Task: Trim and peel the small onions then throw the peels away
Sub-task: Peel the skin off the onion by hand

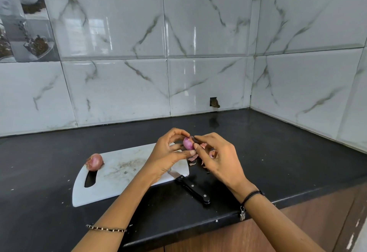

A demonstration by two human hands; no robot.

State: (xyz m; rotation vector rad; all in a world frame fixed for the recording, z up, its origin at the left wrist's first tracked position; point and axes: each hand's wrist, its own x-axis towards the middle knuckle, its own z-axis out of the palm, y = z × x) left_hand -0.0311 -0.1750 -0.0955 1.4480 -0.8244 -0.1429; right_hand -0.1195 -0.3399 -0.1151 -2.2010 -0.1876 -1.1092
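Both hands are peeling: the left hand (pixel 168 152) fingers are pinching the small onion (pixel 188 143), the right hand (pixel 216 156) fingers are closing on loose skin at three o'clock, needing a gentle pull next.

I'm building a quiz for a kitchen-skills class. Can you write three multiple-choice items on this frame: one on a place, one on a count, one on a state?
1. Where is the knife?
A. In the right hand
B. On the counter, blade on the board's edge
C. Against the wall

2. How many onions show?
A. One
B. Two
C. Four

3. What state is the onion on the board in?
A. Unpeeled
B. Sliced
C. Fully peeled

Answers:
1 B: the black handle lies on the counter, and no hand touches it.
2 B: one held onion sits between the left hand and right hand; the other onion lies on the board.
3 A: it keeps its dry skin and root.
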